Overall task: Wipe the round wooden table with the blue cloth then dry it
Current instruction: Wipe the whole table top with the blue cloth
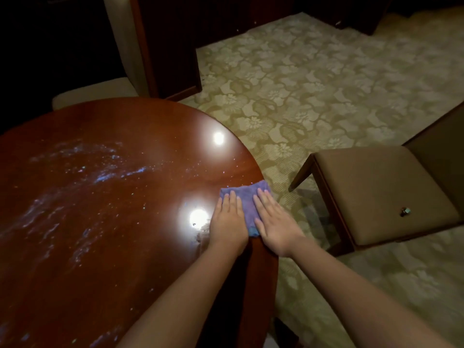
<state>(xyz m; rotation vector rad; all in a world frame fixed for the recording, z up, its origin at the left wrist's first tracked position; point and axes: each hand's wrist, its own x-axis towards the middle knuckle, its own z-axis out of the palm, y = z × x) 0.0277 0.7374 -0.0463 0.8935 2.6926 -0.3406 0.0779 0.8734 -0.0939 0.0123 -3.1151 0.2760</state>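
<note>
The round wooden table fills the left half of the view, dark red and glossy, with wet streaks and droplets across its middle and left. The blue cloth lies folded flat at the table's right edge. My left hand presses on the cloth's left part with straight fingers. My right hand lies flat on the cloth's right part, fingers straight, right at the rim. Two bright lamp reflections shine on the wood near the hands.
A brown upholstered chair stands to the right of the table, with a small metallic object on its seat. Patterned carpet covers the floor. A pale chair and dark wooden furniture stand behind the table.
</note>
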